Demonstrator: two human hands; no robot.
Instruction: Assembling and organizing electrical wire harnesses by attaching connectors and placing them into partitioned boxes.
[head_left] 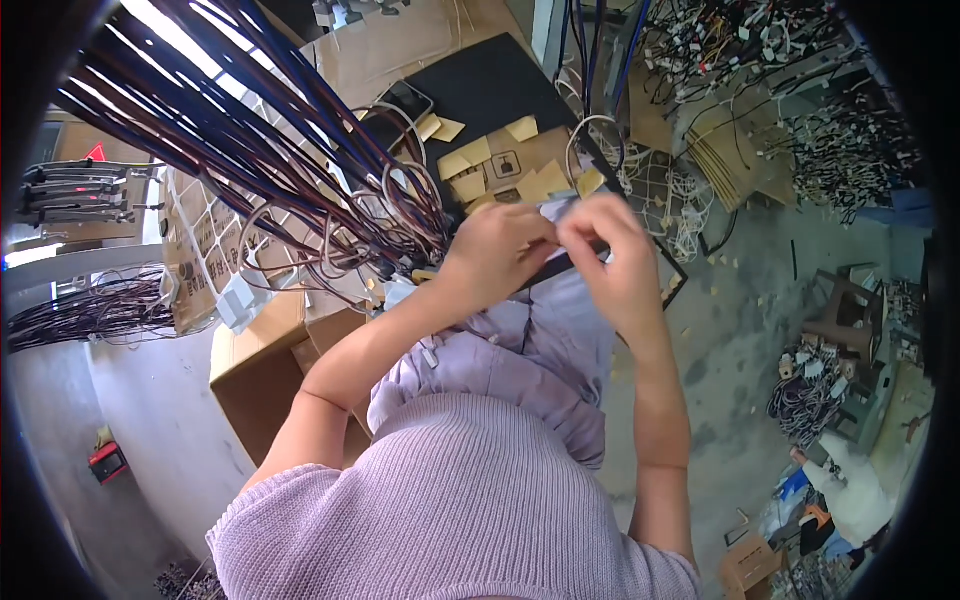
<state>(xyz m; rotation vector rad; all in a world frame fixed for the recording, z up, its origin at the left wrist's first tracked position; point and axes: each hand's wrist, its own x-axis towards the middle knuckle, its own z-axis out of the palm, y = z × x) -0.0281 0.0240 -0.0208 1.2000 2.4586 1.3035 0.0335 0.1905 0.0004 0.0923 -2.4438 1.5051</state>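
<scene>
My left hand (pixel 498 250) and my right hand (pixel 612 245) meet in front of my lap, fingertips almost touching. Both are closed in a pinch, the right one slightly blurred. Whatever lies between their fingers is too small or hidden to make out. Just beyond them, small yellow paper slips (pixel 545 183) lie scattered over a cardboard piece (pixel 505 165) on a black board (pixel 500 80). A long bundle of dark blue and brown cables (pixel 300 120) slants down from the upper left and ends beside my left hand.
A phone (pixel 408 100) rests on the board's left part. An open cardboard box (pixel 255 350) stands below the cables at left. White cable loops (pixel 685 205) hang over netting at right. Wire heaps, a brown stool (pixel 845 315) and another person (pixel 850 490) are farther right.
</scene>
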